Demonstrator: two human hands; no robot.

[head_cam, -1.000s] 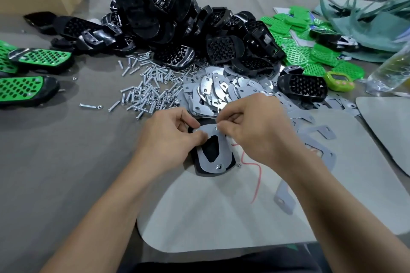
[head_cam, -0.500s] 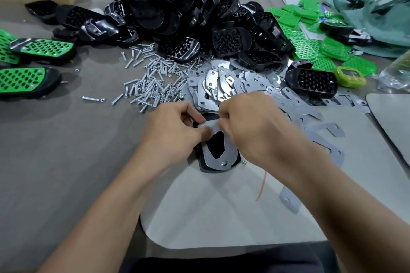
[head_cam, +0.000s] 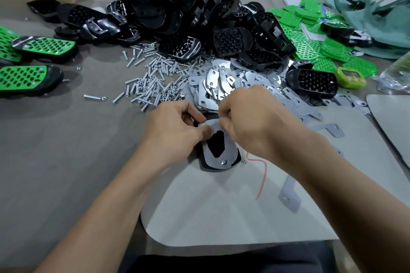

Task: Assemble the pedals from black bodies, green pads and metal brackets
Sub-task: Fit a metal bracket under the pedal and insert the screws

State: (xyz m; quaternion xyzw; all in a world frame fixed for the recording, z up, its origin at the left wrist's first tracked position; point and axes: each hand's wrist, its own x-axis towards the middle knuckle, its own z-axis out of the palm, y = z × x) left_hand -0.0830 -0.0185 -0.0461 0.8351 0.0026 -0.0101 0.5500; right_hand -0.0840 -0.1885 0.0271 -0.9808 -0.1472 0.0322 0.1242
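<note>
left hand [head_cam: 175,126]: pinching the bracket [head_cam: 231,154] at its 10 o'clock corner
right hand [head_cam: 248,117]: fingers curling, pinching its 12 o'clock edge
bracket: sitting flat on the black body [head_cam: 207,167]

No legible text, labels, brands or numbers anywhere. Small screen on green timer [head_cam: 350,78] too blurred and tiny to read. Sheet of paper [head_cam: 288,2] at far edge partly hidden, print not readable.

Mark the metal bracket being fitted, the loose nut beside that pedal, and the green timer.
metal bracket [head_cam: 231,153]: head view, its lower right band.
loose nut [head_cam: 244,162]: head view, its centre.
green timer [head_cam: 350,77]: head view, its top face.
</note>
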